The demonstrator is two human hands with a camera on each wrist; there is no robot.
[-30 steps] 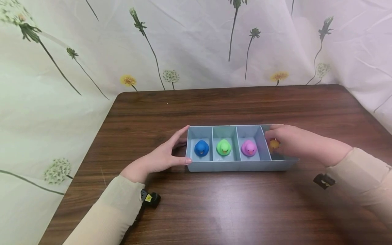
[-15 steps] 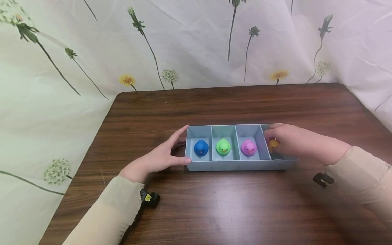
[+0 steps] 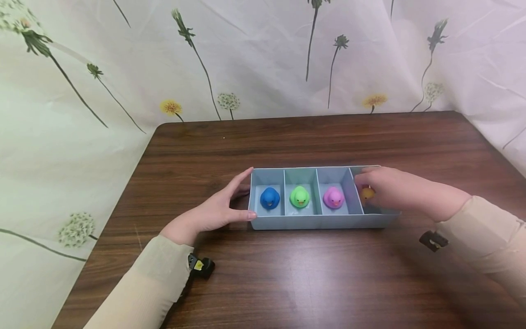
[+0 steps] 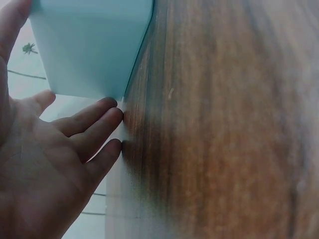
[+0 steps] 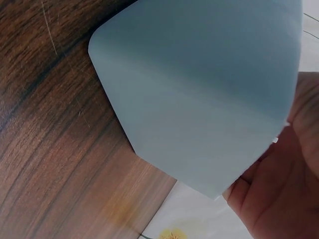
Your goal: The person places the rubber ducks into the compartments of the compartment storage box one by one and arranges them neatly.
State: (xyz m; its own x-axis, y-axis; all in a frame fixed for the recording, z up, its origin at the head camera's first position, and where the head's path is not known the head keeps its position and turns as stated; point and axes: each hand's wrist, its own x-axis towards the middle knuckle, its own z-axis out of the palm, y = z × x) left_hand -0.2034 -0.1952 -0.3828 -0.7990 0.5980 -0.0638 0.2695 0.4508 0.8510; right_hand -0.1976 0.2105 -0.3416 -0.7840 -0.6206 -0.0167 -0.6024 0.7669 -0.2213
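Note:
A pale blue divided box (image 3: 320, 222) lies on the table. In the head view, a blue toy duck (image 3: 270, 198), a green toy duck (image 3: 299, 197) and a pink toy duck (image 3: 334, 198) sit one to a compartment. My left hand (image 3: 213, 209) is spread at the box's left end, thumb at the front corner and index finger at the back one. Down in the rightmost compartment, my right hand (image 3: 390, 189) holds an orange toy duck (image 3: 367, 193), partly hidden by the fingers. Box walls (image 4: 94, 45) (image 5: 189, 84) fill much of both wrist views.
Dark wood-grain table (image 3: 287, 274) surrounds the box on all sides. A pale cloth (image 3: 263, 59) printed with dandelions hangs behind and beside it. Each wrist carries a small black camera mount, the left mount (image 3: 201, 266) near the sleeve cuff.
The view shifts very slightly. Both hands, the box and the ducks otherwise keep their places.

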